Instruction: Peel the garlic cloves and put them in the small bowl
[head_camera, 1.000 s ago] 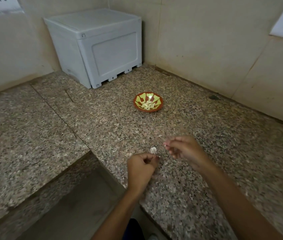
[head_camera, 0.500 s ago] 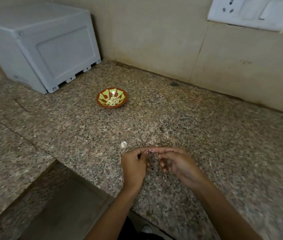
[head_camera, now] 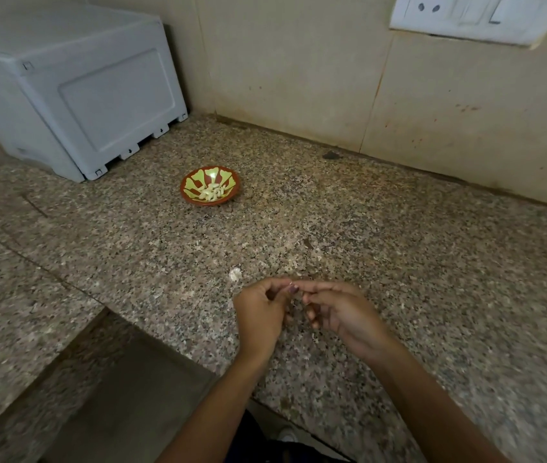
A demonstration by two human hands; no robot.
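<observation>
A small red bowl (head_camera: 188,188) with a green pattern stands on the granite counter and holds several peeled garlic cloves (head_camera: 211,192). Nearer to me, my left hand (head_camera: 260,312) and my right hand (head_camera: 339,312) meet fingertip to fingertip over the counter. Between them they pinch a small garlic clove (head_camera: 293,288), mostly hidden by the fingers. A white scrap of garlic skin (head_camera: 235,274) lies on the counter just left of and beyond my hands.
A grey plastic crate (head_camera: 75,91) stands in the back left corner. The tiled wall with a white switch plate (head_camera: 472,15) runs along the back. The counter (head_camera: 399,248) has a lower recess (head_camera: 115,396) at the front left.
My hands, apart a second ago, have come together on the clove. The view has swung right, so the bowl and crate sit further left in the frame.
</observation>
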